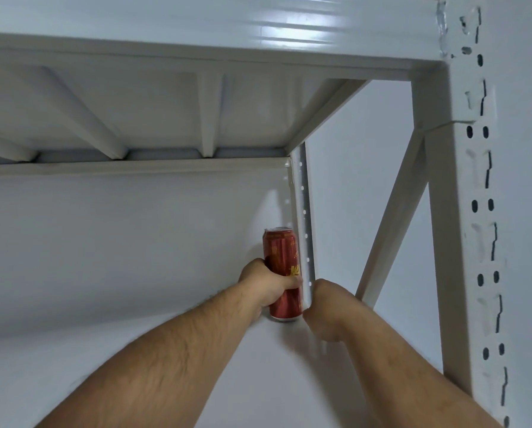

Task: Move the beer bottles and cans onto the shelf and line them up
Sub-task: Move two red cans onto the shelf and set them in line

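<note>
Left hand [266,284] wrapped around lower half of red can [283,273], thumb across front; can upright, base on white shelf [104,335], in far right corner, just beside perforated rear post [303,227]; right hand [323,307] at base of same post, fingers curled, seem to hold post edge but fingertips hidden, so cannot tell for sure; both forearms reach in from below; upper shelf board [135,103] overhead; front post [468,211] with slots at right.
</note>
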A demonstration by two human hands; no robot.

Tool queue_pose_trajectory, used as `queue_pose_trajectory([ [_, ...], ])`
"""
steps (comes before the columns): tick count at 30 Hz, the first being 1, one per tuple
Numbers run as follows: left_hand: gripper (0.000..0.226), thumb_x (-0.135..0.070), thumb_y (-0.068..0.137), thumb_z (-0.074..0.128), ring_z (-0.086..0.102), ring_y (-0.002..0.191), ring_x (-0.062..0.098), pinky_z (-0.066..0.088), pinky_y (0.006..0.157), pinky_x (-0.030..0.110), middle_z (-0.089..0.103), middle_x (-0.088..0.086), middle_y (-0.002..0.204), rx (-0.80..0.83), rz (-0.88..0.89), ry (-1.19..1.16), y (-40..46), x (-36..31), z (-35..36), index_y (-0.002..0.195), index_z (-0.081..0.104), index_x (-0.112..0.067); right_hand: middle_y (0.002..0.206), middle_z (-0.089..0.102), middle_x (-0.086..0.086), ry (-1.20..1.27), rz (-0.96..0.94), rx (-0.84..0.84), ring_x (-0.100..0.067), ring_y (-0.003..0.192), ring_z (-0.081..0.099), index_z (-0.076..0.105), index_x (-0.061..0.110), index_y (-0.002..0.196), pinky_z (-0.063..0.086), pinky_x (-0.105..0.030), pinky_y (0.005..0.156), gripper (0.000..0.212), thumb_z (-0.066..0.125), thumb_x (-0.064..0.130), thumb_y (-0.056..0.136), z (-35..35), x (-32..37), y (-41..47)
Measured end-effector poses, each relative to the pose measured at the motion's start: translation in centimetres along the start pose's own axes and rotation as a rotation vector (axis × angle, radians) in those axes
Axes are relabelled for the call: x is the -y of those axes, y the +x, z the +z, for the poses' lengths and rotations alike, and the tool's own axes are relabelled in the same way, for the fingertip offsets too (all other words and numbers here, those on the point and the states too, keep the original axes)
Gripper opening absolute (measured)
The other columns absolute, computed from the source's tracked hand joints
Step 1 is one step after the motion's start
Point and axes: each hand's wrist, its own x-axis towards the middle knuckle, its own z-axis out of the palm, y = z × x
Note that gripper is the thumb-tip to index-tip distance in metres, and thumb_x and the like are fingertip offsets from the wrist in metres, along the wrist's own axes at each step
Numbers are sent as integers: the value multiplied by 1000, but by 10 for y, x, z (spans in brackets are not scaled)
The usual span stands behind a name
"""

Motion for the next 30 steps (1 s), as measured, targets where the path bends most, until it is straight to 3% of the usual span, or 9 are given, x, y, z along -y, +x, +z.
queue_pose_trajectory([
  [2, 55, -29, 70, 93, 73, 98, 23, 60, 93, 44, 75, 1, 107, -3, 0, 15, 2, 2, 3, 117, 66, -18, 105, 67, -6, 34, -14, -14, -19, 80, 58, 60, 13, 117, 45, -23, 60, 24, 61, 16, 94, 1, -1, 2],
  [7, 61, -37, 68, 92, 72, 99, 22, 60, 92, 44, 74, 0, 108, -11, 14, 74, 6, 5, 7, 121, 67, -20, 105, 68, -5, 79, -33, -8, -20, 87, 63, 62, 13, 121, 51, -26, 71, 28, 63, 17, 94, 1, -1, 3],
  [11, 62, -46, 75, 87, 70, 102, 21, 57, 86, 35, 74, 0, 113, 39, 27, 168, 1, 6, 4, 128, 66, -22, 93, 58, -3, 78, -49, 11, -20, 85, 56, 55, 10, 124, 39, -21, 55, 29, 60, 13, 96, -1, 1, -3],
  [14, 69, -50, 80, 82, 65, 105, 19, 53, 89, 33, 69, -3, 116, 87, 3, 240, -6, 6, -3, 138, 59, -19, 98, 56, -4, 74, -75, 20, -20, 86, 55, 54, 10, 129, 41, -22, 59, 34, 59, 12, 96, -3, 4, -7],
  [17, 91, -52, 83, 78, 56, 125, 24, 47, 104, 35, 56, 5, 141, 74, -41, 372, -18, 2, -21, 153, 38, -10, 85, 52, -1, 69, -111, 35, -15, 75, 52, 56, 11, 120, 37, -20, 53, 24, 58, 11, 97, -5, 5, -9],
  [19, 101, -53, 84, 77, 47, 140, 25, 40, 113, 35, 43, 7, 159, 75, -24, 509, -29, 3, -37, 160, 26, -12, 79, 52, -1, 65, -118, 30, -14, 68, 51, 57, 14, 100, 37, -20, 50, 4, 58, 12, 96, -5, 6, -11],
  [21, 98, -49, 86, 74, 45, 143, 24, 38, 115, 33, 39, 4, 162, 73, 11, 637, -46, 4, -54, 162, 23, -14, 79, 56, -2, 78, -128, 23, -14, 66, 53, 58, 16, 92, 39, -22, 52, 3, 59, 14, 95, -4, 8, -12],
  [26, 74, -51, 96, 59, 40, 145, 26, 39, 115, 38, 35, 1, 163, 13, 97, 980, -99, 12, -103, 157, 32, -20, 92, 64, -3, -32, -165, -48, -21, 80, 62, 58, 17, 111, 46, -31, 65, 21, 52, 24, 93, -2, 21, -27],
  [30, 74, -53, 98, 54, 35, 149, 26, 36, 118, 39, 28, -1, 167, -49, 63, 1032, -141, 18, -159, 160, 27, -23, 107, 62, -9, -91, -241, -19, -27, 92, 61, 52, 13, 118, 46, -33, 69, 38, 50, 45, 98, 8, 61, -64],
])
